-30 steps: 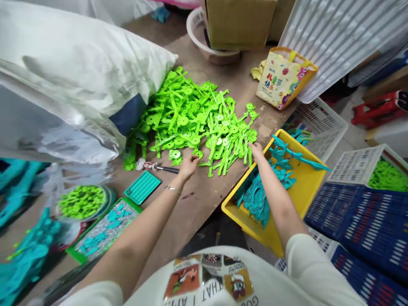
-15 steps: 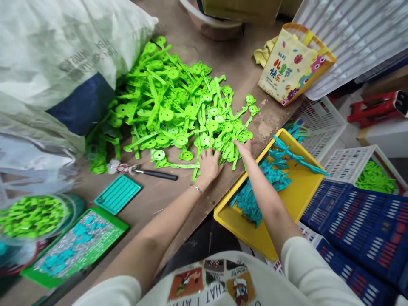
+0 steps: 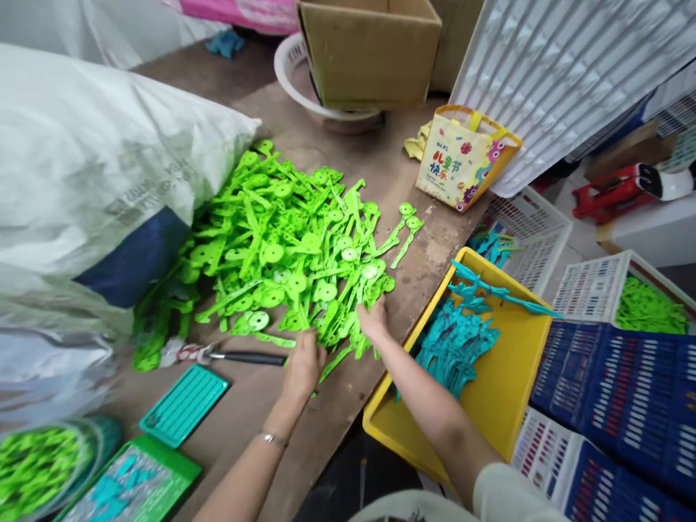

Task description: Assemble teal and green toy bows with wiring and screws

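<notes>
A large heap of bright green plastic parts (image 3: 272, 253), long strips with round discs at one end, lies on the brown table. At the heap's front edge is my left hand (image 3: 303, 366), its fingers curled down beside the black handle (image 3: 247, 357) of a tool. Whatever those fingers hold is hidden. My right hand (image 3: 374, 320) reaches into the heap's right front side, thumb and fingers closed around some of the green parts. Two loose green parts (image 3: 405, 235) lie to the right of the heap.
A yellow bin (image 3: 489, 406) with turquoise parts (image 3: 454, 341) stands at the table's right edge. White sacks (image 3: 109, 138) bound the left. A cardboard box (image 3: 375, 61), a basin (image 3: 288, 69) and a printed bag (image 3: 460, 159) stand behind. A turquoise tray (image 3: 185, 404) lies front left.
The view has tilted up and shows more of the table's back. My left hand has moved left, near the black handle. My right hand has moved left and closed on green parts.
</notes>
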`<state>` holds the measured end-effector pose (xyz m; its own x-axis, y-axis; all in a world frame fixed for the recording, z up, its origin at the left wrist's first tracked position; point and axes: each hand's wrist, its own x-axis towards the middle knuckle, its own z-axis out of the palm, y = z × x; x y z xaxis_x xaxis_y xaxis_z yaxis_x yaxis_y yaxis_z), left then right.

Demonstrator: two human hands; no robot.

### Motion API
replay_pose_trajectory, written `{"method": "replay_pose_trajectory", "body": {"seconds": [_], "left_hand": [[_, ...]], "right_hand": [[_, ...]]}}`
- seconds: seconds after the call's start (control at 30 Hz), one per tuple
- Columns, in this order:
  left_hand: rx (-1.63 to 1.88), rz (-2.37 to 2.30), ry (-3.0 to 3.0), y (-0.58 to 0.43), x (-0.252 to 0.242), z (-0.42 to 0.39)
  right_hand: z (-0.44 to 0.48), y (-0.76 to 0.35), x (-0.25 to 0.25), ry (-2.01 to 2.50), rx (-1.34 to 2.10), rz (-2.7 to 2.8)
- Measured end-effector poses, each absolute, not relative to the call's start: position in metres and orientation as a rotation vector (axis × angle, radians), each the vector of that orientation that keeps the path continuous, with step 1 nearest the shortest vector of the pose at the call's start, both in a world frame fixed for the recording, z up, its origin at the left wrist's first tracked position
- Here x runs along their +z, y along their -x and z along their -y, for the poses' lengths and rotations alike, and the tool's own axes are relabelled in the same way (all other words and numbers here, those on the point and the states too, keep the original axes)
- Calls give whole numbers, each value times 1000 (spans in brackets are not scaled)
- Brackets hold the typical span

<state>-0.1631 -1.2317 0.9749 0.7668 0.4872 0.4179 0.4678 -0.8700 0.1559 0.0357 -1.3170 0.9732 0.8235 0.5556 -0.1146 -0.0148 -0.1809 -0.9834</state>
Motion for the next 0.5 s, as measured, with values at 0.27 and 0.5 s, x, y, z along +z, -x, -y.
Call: {"method": "replay_pose_trajectory", "body": {"seconds": [0.27,0.5], "left_hand": [[622,-1124,-2863,196,979,1235],[432,-706,-3039,157,972,1318]], "right_hand": [[1353,-27,970,1884,288,361],[1289,-223,1057,1873,-25,646]]}}
